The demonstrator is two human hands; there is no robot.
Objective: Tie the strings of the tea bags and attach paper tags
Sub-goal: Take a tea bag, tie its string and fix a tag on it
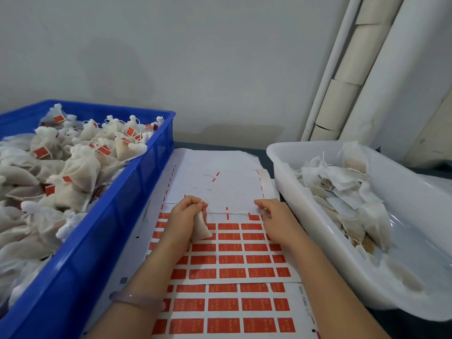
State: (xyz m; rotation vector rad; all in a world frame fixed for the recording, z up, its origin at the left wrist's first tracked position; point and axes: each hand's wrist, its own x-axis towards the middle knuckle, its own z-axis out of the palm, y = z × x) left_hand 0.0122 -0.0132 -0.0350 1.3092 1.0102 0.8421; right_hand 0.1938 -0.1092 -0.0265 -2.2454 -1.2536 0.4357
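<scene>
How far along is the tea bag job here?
Done: many tied, red-tagged white mesh tea bags fill the blue plastic crate. In hand: the left hand grips one small tea bag; the right hand pinches its white string taut. Left: untagged bags in the white plastic tub, rows of red paper tags unused.

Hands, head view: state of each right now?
Left hand: grips a tea bag near its top.
Right hand: pinches the string, stretched between both hands.
</scene>
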